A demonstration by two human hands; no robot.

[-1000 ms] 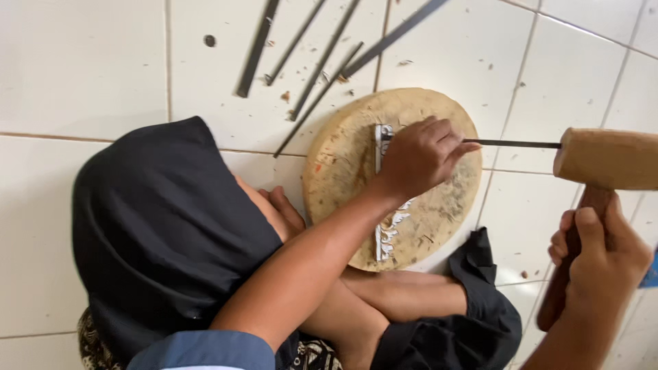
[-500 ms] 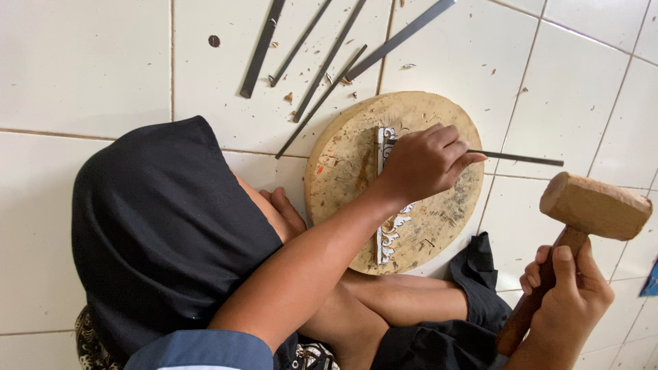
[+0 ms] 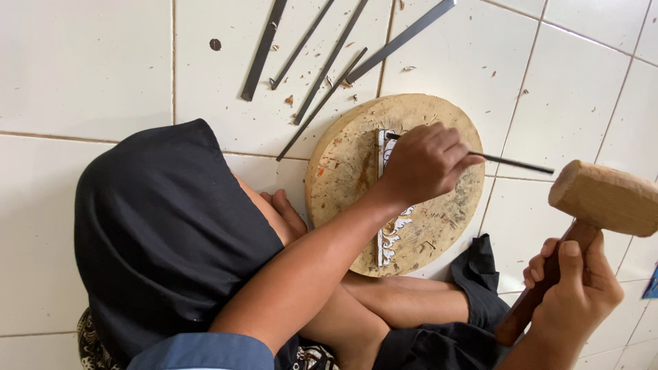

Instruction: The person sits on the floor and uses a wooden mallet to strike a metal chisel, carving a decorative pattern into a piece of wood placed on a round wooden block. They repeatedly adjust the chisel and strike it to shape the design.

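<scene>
My left hand (image 3: 421, 164) grips a thin dark metal chisel (image 3: 514, 163), with its tip resting on a pale carved metal strip (image 3: 389, 240). The strip lies on a round wooden block (image 3: 343, 164) set on the tiled floor. My right hand (image 3: 576, 291) holds a wooden mallet (image 3: 606, 199) by its dark handle. The mallet head hangs to the right of and slightly below the chisel's free end, not touching it.
Several long metal chisels (image 3: 264, 48) lie on the white tiles above the block, among wood chips. My knee in black cloth (image 3: 164, 233) fills the left. A bare foot (image 3: 284, 209) rests against the block's left edge.
The mallet head was level with the chisel's end a second ago; it has dropped down and away to the lower right. My left hand has kept the chisel on the strip.
</scene>
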